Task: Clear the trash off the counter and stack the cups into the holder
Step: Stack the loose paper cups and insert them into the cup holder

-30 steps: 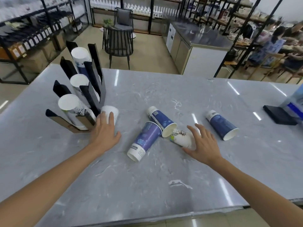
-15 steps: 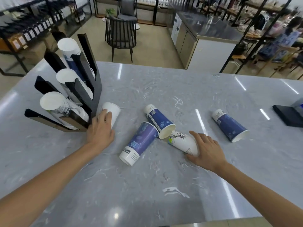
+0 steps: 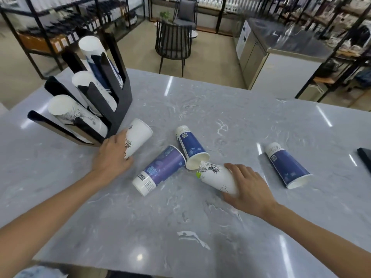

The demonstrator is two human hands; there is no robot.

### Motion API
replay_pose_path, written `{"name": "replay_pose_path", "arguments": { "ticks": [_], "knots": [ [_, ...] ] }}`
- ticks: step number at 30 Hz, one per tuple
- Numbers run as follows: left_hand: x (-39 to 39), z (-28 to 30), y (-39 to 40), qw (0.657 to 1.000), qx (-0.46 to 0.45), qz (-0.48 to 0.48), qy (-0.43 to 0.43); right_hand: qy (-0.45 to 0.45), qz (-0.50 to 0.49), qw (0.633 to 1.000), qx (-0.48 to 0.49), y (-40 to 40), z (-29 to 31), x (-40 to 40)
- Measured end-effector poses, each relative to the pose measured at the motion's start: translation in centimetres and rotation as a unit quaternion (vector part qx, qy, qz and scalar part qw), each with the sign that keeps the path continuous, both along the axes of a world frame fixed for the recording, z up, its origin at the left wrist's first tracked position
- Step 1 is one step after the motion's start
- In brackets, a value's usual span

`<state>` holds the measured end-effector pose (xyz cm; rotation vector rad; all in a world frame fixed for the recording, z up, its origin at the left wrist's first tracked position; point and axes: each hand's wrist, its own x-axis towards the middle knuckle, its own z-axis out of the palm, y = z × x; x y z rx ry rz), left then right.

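Left hand (image 3: 114,155) grips white cup (image 3: 136,137) left of centre; right hand (image 3: 248,187) wraps another white cup (image 3: 215,176). Light, crushable paper: hold mid-wall gently.

Both forearms are bare from wrist to frame edge, with no sleeve, watch or ring showing. The left hand (image 3: 112,155) and right hand (image 3: 248,187) are ungloved. A blurred pale-blue patch behind the left grip may be clothing.

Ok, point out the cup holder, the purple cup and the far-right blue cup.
cup holder (image 3: 122,101): head view, black end wall.
purple cup (image 3: 163,167): head view, mid side wall.
far-right blue cup (image 3: 286,166): head view, mid side wall.
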<state>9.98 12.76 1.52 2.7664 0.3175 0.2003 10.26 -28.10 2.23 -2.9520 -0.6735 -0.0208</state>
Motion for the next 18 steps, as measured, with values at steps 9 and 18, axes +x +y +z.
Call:
{"name": "replay_pose_path", "arguments": {
  "ticks": [9,18],
  "knots": [
    [-5.5,4.6,-1.3,0.994,0.060,-0.050,-0.078,-0.087,0.131,0.986,0.060,-0.7,5.0,1.9],
    [-9.4,9.8,-4.7,0.967,0.134,-0.142,-0.164,-0.177,0.225,0.950,0.124,0.3,9.0,3.8]
  ]
}}
